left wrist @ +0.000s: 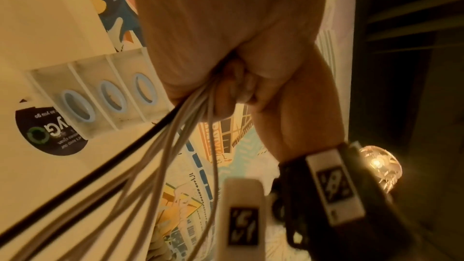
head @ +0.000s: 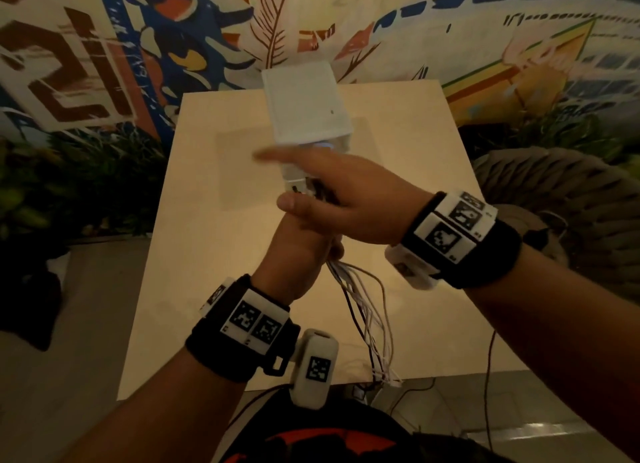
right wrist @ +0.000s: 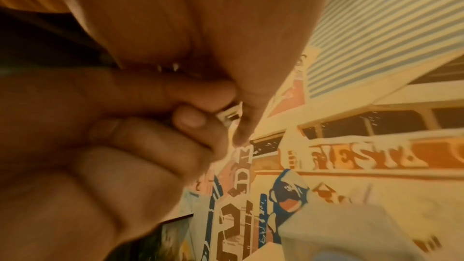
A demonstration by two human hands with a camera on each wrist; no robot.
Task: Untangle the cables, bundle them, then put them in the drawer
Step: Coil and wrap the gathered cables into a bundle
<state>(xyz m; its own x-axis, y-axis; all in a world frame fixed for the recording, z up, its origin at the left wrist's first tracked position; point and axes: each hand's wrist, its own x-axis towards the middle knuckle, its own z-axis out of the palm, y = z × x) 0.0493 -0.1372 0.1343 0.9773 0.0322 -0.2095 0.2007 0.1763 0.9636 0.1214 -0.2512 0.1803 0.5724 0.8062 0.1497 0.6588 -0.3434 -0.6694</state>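
Left hand (head: pixel 294 251) grips cables (head: pixel 367 310), one black, rest white; right hand (head: pixel 332 199) pinches their tops

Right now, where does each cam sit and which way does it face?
Head: above, looking down at the table; both hands and forearms show, left hand gripping cables.
Left wrist: along the left hand at the cables and drawer unit.
Right wrist: along the right hand towards the mural.
Shared: head and left wrist both show cables and drawer unit.
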